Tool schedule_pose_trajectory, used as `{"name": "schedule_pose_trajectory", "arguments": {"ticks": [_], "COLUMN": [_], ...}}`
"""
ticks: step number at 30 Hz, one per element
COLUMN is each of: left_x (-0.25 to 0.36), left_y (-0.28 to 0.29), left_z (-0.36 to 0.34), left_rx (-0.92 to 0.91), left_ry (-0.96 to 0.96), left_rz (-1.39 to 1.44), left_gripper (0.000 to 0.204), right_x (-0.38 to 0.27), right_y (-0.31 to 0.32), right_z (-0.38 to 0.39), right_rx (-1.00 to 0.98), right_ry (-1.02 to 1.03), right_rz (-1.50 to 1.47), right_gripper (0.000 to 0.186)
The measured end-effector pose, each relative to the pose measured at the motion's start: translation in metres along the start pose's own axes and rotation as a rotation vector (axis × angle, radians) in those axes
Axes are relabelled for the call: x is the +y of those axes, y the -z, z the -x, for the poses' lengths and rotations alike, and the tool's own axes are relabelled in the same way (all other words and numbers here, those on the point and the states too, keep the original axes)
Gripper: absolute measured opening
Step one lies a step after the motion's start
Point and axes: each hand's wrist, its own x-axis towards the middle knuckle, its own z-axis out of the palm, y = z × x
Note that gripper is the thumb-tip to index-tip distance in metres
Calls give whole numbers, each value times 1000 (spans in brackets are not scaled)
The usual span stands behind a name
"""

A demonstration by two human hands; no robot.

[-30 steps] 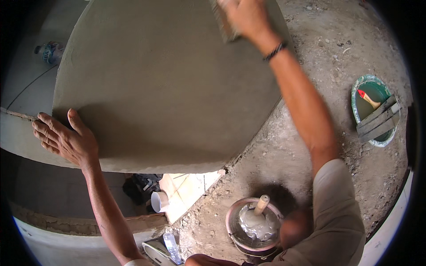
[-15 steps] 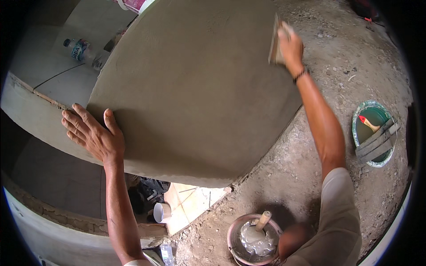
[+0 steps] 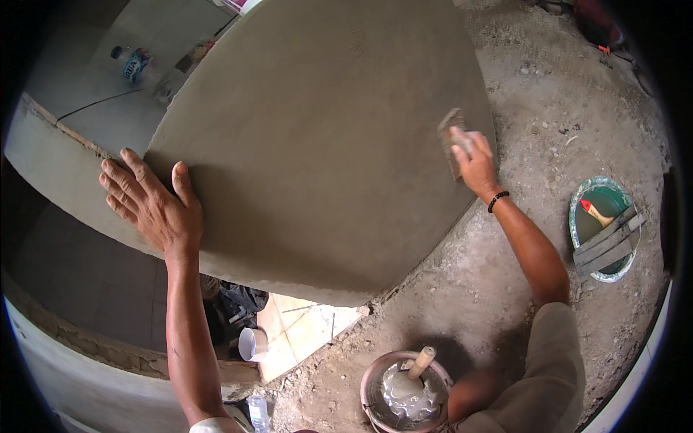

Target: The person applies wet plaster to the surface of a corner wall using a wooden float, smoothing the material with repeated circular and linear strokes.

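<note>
A curved, grey-brown plastered wall [image 3: 310, 159] fills the middle of the view. My left hand [image 3: 155, 209] rests on the wall's left part, fingers stretched and spread, holding nothing. Over on the right, my right hand [image 3: 476, 162] is closed around a plastering float [image 3: 452, 137], whose face lies against the plaster near the wall's right edge. The float's grip is mostly covered by my fingers. Below, a round bucket [image 3: 369, 404] of wet grey mortar [image 3: 410, 401] stands on the ground, with a wooden handle [image 3: 422, 362] sticking up from it.
A green-lined bucket [image 3: 574, 220] at the right holds a red-and-wood paintbrush [image 3: 596, 213], with grey flat strips [image 3: 610, 242] across its rim. Rough ground [image 3: 534, 108] surrounds it. Plastic bottles [image 3: 133, 66] lie at upper left. A white cup [image 3: 253, 345] lies beside pale tiles.
My right hand has brought the float down along the wall's right side, toward me. My left hand stays spread at the same spot on the wall. The view has shifted slightly.
</note>
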Motion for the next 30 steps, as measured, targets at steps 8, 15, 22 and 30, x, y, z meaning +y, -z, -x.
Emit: {"name": "schedule_pose_trajectory", "arguments": {"ticks": [8,15,22,30], "left_x": [0,-5,-3,-7], "left_y": [0,1,-1,6], "left_z": [2,4,0,5], "left_rx": [-16,-26,-36,-63], "left_ry": [-7,-9,-14,-23], "left_rz": [5,-6,-29,28], "left_gripper": [78,79,80,81], "right_x": [-75,-151,-43,-221], "right_y": [30,-28,-30,9], "right_z": [-200,-33,-10,-195], "right_rx": [367,103,310,280], "right_ry": [-71,284,-267,62], "right_rz": [-139,-145,-135,-94], "right_gripper": [34,40,35,28]}}
